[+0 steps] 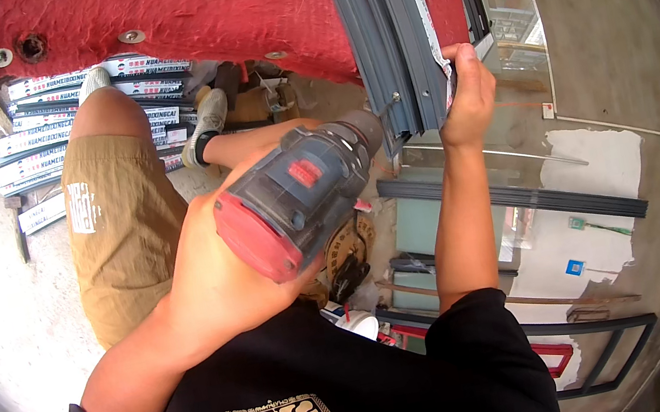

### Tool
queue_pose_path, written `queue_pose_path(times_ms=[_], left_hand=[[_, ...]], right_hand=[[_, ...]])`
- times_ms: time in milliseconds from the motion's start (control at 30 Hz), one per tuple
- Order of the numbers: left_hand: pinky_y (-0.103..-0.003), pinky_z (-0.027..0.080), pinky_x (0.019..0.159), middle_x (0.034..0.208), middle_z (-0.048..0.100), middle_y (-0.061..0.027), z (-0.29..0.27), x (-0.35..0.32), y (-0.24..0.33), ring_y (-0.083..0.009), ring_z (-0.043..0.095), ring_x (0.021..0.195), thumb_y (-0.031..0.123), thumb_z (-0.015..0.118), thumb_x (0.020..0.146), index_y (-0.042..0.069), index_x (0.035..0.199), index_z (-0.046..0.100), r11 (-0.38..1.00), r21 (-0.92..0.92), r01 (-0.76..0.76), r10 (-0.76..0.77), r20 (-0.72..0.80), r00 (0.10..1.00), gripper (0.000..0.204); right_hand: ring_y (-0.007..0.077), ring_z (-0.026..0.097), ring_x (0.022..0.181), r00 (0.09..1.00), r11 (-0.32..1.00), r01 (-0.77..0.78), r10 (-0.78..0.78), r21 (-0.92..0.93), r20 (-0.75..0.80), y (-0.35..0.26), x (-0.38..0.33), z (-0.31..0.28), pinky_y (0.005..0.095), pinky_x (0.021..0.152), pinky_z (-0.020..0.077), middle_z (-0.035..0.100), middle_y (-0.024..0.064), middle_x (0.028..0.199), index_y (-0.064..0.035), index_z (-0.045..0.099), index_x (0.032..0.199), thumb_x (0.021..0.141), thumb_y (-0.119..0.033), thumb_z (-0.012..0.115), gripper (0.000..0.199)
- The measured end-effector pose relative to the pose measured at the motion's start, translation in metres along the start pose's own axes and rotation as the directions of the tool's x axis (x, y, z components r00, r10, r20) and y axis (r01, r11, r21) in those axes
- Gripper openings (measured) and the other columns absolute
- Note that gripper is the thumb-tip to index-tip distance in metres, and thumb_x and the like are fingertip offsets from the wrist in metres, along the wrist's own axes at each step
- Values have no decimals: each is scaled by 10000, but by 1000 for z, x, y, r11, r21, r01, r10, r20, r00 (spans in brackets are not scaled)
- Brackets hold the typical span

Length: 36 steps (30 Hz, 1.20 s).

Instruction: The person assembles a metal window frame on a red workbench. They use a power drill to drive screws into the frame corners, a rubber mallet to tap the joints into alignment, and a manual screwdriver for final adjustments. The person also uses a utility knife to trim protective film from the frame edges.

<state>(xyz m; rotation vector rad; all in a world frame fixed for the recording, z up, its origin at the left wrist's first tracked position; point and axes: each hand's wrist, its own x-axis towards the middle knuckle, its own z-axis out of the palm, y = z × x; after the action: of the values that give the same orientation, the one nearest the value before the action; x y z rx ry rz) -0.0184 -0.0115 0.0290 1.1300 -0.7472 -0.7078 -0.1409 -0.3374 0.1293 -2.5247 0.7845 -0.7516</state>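
Note:
My left hand (215, 253) is wrapped round a cordless drill (299, 180) with a dark grey body and a red rear cap. Its chuck points up and right, close to the end of a dark grey metal profile (383, 29). A small screw (395, 96) shows on the profile just beyond the chuck; whether the bit touches it I cannot tell. My right hand (467, 96) grips the profile's right edge near the same end, its fingers bent round it. White printed film (422, 4) runs along that edge and is crumpled by my fingers. The drill's handle is hidden.
The profile lies across a bench covered in red fabric (225, 12). Wrapped profiles (41, 169) lie stacked on the floor at the left, by my feet. More dark profiles (523, 198), a glass pane (418, 230) and a dark frame (604, 356) are at the right.

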Motion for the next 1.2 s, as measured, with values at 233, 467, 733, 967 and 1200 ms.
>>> queue_pose_path(times_ms=[233,467,733,967,1200], left_hand=[[-327,601,757,998,763,-57,0,-2,25,-149,725,816,-13,795,939,-9,1198,729,947,-189,261,-263,17,965,267],[-326,591,679,1066,773,-156,1,-26,39,-191,699,716,149,774,986,-45,1289,676,787,-466,405,-491,-75,868,373],[-346,593,690,1109,758,-166,8,-43,59,-204,705,759,257,782,971,-66,1348,640,900,-387,202,-300,-212,930,517],[-359,603,739,1122,748,-146,22,-44,54,-204,717,791,291,815,979,-50,1356,635,948,-288,137,-194,-178,965,539],[-343,583,870,1043,753,-76,57,-34,57,-189,728,914,276,879,946,-8,1291,716,971,-130,200,-199,22,980,476]], right_hand=[[298,647,844,998,998,59,-60,-34,-10,-2,0,4,442,823,486,716,170,881,73,749,965,1200,-301,500,507],[415,715,952,993,992,118,-119,-43,-26,-6,-1,9,518,917,514,783,220,933,39,786,973,1196,-342,480,537],[171,703,1088,988,876,140,-91,461,-127,-1,-12,-7,333,1044,518,781,79,1124,17,780,1240,1266,-349,439,500],[116,670,1011,929,862,164,29,481,-368,4,-97,-33,289,914,515,766,61,1113,22,772,1265,1223,-202,531,331],[236,721,961,974,795,184,-69,578,-215,-10,-196,0,372,889,576,741,142,1088,33,718,1347,1112,-307,705,414]])
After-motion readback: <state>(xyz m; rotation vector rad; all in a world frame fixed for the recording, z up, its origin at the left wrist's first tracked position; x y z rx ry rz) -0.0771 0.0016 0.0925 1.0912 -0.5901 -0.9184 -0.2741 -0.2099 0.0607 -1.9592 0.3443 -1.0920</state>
